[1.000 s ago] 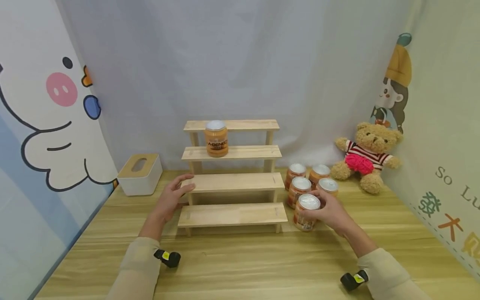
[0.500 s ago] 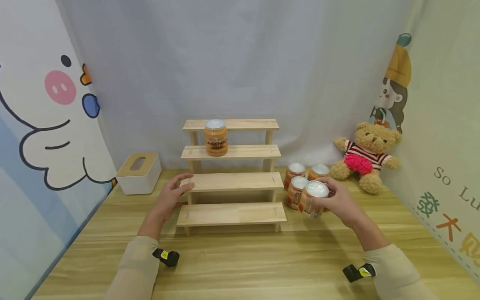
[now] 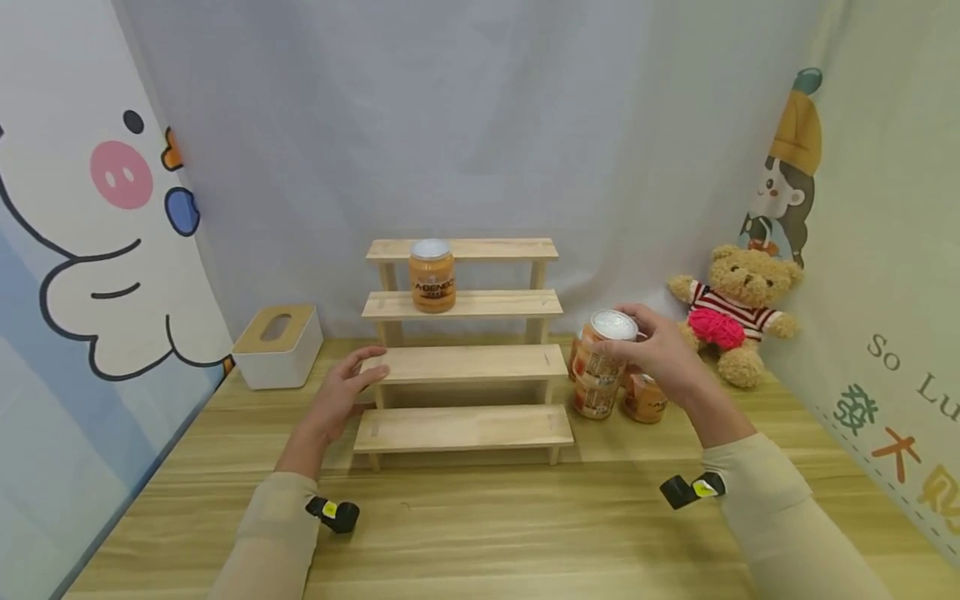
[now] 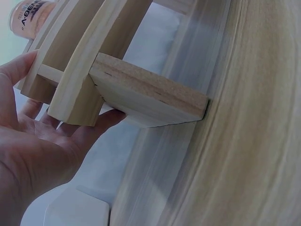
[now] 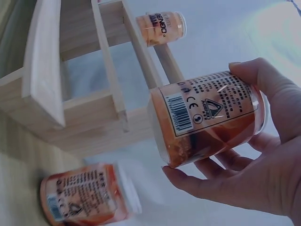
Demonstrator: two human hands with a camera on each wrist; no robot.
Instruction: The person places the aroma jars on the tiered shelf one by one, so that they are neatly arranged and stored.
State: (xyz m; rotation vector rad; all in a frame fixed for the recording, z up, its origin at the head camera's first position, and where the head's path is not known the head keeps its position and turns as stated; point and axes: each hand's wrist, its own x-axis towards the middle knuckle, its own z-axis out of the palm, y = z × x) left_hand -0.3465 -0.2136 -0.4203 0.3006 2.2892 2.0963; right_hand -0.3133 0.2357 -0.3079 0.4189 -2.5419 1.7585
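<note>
My right hand grips a clear can with orange contents and a silver pull-tab lid, thumb on one side and fingers on the other. It is raised, overlapping the other cans in the head view. My left hand holds the left end of the four-step wooden display stand; the left wrist view shows its fingers around a step board. A matching can stands on the second step from the top, left of its middle. Beside the stand's right end are more cans, partly hidden.
A teddy bear in a striped shirt sits at the back right. On the back left stands a white tissue box with a wooden lid. Grey cloth hangs behind the stand, and printed panels flank the wood-grain table.
My right hand has lifted the front can off the table and carried it up and back, above the others. My left hand has stayed at the stand.
</note>
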